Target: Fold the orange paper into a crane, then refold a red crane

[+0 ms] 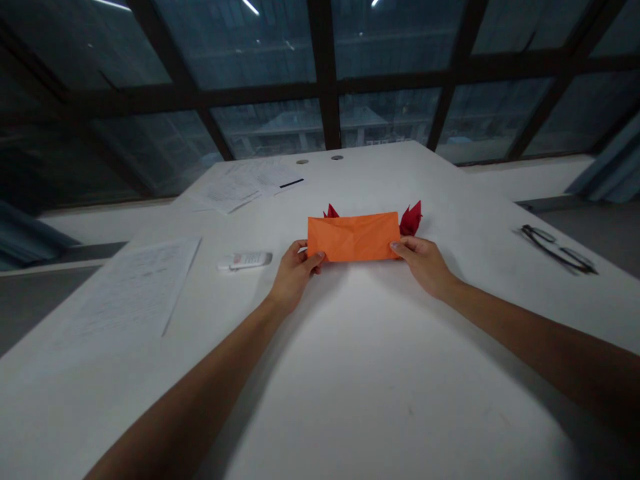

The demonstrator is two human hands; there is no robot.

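Note:
An orange rectangular paper (354, 238), lightly creased, is held up above the white table by both hands. My left hand (295, 272) pinches its lower left corner, thumb in front. At the lower right corner, my right hand (423, 262) grips it the same way. Behind the paper are red folded paper pieces: a pointed one (411, 219) shows past the right edge, and a smaller red tip (331, 212) rises over the top left. The rest of the red paper is hidden by the orange sheet.
A white tube (246, 261) lies left of my left hand. Written sheets (133, 287) lie further left, and more papers (245, 183) with a black pen (291, 183) at the back. Eyeglasses (559, 250) rest at the right. Two small round items (337, 157) sit near the far edge.

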